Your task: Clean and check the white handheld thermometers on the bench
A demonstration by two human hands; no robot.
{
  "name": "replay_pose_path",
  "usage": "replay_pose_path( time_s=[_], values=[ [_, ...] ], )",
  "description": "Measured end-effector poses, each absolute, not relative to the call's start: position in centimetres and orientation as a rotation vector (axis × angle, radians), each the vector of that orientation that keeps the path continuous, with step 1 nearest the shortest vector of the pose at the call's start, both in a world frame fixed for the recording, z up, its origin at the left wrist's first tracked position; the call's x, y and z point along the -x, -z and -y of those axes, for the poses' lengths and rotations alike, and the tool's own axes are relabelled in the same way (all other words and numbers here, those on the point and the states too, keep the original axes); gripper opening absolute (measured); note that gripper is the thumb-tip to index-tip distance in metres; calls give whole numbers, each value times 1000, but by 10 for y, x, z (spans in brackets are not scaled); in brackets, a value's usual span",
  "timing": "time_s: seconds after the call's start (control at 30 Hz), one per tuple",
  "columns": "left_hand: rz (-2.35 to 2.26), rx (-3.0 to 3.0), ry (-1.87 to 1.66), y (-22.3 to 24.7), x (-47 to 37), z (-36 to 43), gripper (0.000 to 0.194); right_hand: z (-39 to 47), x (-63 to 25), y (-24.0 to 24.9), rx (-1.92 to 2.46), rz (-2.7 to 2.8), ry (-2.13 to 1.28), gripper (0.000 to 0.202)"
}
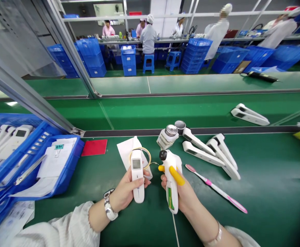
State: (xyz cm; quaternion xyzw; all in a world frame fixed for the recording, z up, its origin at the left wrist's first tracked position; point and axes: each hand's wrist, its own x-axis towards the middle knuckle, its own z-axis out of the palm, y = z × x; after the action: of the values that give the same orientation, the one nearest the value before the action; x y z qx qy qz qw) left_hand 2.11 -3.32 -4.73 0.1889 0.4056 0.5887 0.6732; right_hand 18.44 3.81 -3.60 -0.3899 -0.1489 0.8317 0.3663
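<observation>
My left hand point(126, 192) is closed around a white handheld infrared thermometer point(139, 185) with a small grey screen, its thumb pressed on the front. In my right hand point(184, 192), whose thumb and a finger wear yellow finger cots, is a second white thermometer point(177, 163) with a black round tip. Its handle shows a green inside part, and a thin pale cable runs down from it. Behind the left hand lie a white paper point(125, 151) and a roll of tape point(148, 154). A pink and white toothbrush point(217, 188) rests right of my right hand.
Several white thermometers point(204, 152) lie at right, beside a metal-topped bottle point(167, 136). Two more point(250, 115) sit on the green belt point(165, 111) beyond. Blue baskets point(70, 175) with papers and thermometers, plus a red card point(94, 147), are at left. Co-workers are across the room.
</observation>
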Motion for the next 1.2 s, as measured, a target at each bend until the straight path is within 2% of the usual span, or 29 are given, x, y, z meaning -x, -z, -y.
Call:
replay_pose_path(
  time_s=[0.07, 0.2, 0.3, 0.63, 0.8, 1.2],
  values=[
    [-859, -389, -1318, 48, -21, 32, 28, -39, -184, 35, 1000, 391, -2156, 30],
    [-797, -264, -1285, 46, -20, 30, 46, -40, -182, 34, 984, 399, -2204, 32],
    [-787, -256, -1279, 45, -20, 30, 51, -40, -182, 32, 967, 399, -2216, 30],
    [-773, -175, -1250, 40, -18, 27, 47, -40, -181, 31, 917, 487, -2165, 44],
    [-756, -140, -1228, 41, -18, 27, 48, -38, -179, 27, 704, 601, -2251, 35],
    [-675, -131, -1230, 45, -20, 26, 47, -38, -179, 23, 507, 584, -2300, 34]
  ],
)
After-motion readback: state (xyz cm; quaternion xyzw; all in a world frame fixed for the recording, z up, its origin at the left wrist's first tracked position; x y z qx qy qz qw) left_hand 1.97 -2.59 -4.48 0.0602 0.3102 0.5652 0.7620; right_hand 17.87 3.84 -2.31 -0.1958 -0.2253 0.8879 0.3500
